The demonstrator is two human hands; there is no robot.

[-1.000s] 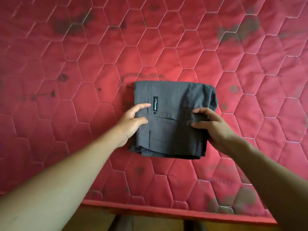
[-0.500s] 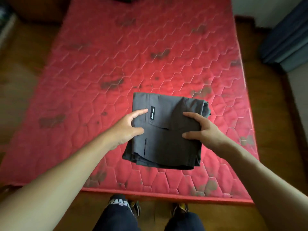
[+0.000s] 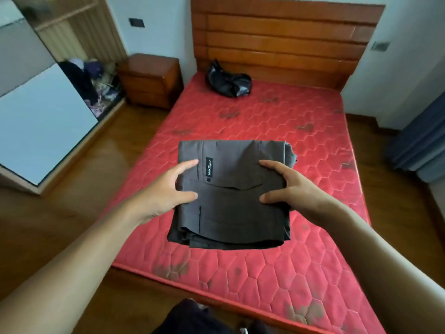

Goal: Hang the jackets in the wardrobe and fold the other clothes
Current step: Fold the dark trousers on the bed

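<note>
A folded pair of dark grey trousers [image 3: 231,203] with a small black label hangs in the air above the red quilted mattress [image 3: 289,256]. My left hand [image 3: 168,191] grips its left edge, thumb on top and fingers underneath. My right hand [image 3: 289,186] grips the right edge the same way. A crumpled black jacket [image 3: 227,81] lies at the head of the mattress, against the wooden headboard [image 3: 284,39]. To the left stands the open wardrobe [image 3: 72,56] with a heap of clothes [image 3: 96,88] on its floor.
A wooden bedside cabinet [image 3: 150,79] stands between the wardrobe and the bed. The wardrobe's pale sliding door [image 3: 41,116] reaches out over the wooden floor [image 3: 60,213]. Blue curtains [image 3: 421,141] hang at the right. My dark-clad legs [image 3: 192,319] are at the bed's foot.
Both hands have lifted the folded trousers off the mattress and toward me. My head has risen, so the view now takes in the whole bed, the headboard and the wardrobe.
</note>
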